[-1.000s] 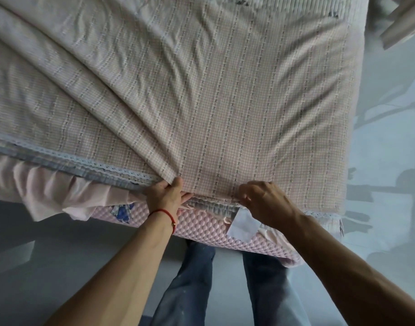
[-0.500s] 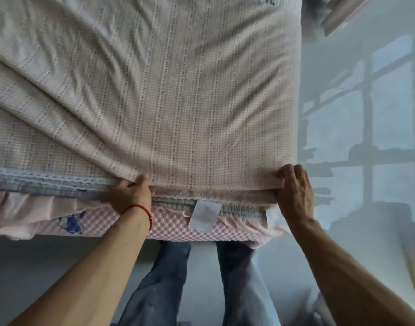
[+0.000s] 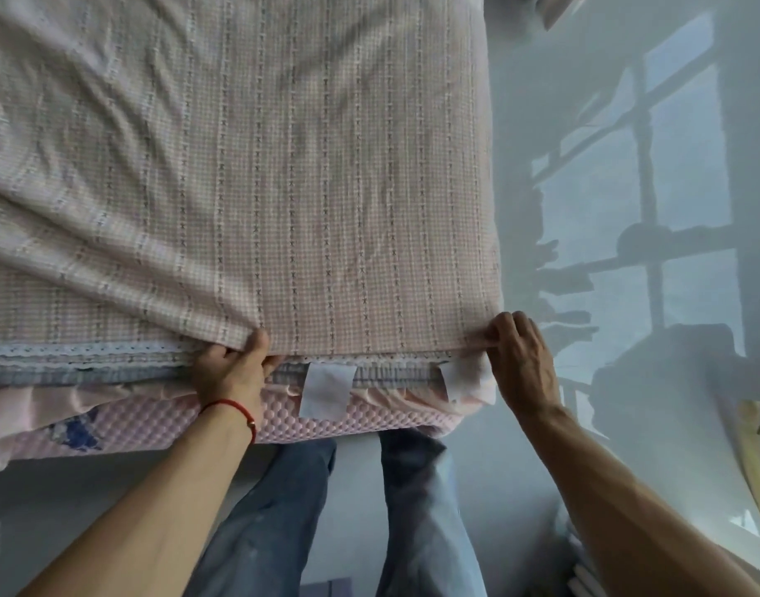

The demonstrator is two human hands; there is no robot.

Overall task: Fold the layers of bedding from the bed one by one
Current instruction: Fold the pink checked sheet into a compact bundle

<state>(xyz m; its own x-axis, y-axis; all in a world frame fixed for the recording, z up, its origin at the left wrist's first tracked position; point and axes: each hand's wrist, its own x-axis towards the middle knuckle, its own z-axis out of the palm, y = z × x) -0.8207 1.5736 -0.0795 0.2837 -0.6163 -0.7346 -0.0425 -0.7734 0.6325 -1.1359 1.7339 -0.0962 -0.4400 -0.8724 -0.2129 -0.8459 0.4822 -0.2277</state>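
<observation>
Top layer gripped at the bed's near edge, fold barely begun.

Left hand (image 3: 233,372), at 7 o'clock, pinches the checked sheet (image 3: 283,187); right hand (image 3: 522,364), at 4 o'clock, pinches its corner. Lace-edged layers (image 3: 68,359) beneath remain unfolded.

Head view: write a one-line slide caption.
Both hands, left hand and right hand, pinch the near edge of the checked sheet on the bed, above the pink mattress.
</observation>
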